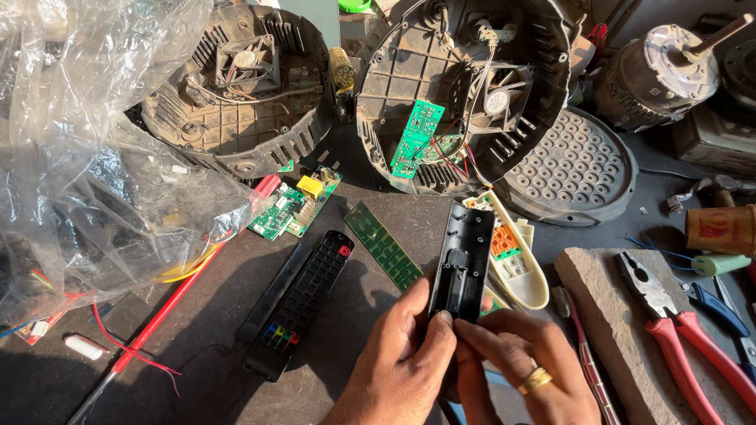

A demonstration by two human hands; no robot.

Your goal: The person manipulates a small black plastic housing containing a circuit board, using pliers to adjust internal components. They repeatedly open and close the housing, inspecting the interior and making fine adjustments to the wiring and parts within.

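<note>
My left hand [398,370] and my right hand [524,370] together grip the lower end of a black plastic remote back shell [463,260], held upright with its hollow inside facing me. A gold ring sits on a right-hand finger. To the left on the dark table lies a black remote front [303,303] with a rubber keypad and coloured buttons. A long green circuit board [384,245] lies between the two. Behind the held shell rests a cream remote casing [516,256] with orange parts.
Two round black appliance housings [236,86] [465,86] with fans and green boards stand at the back. A crumpled clear plastic bag [87,149] fills the left. Red-handled pliers [677,327] lie on a stone slab [598,291] at right. A motor [665,71] sits far right.
</note>
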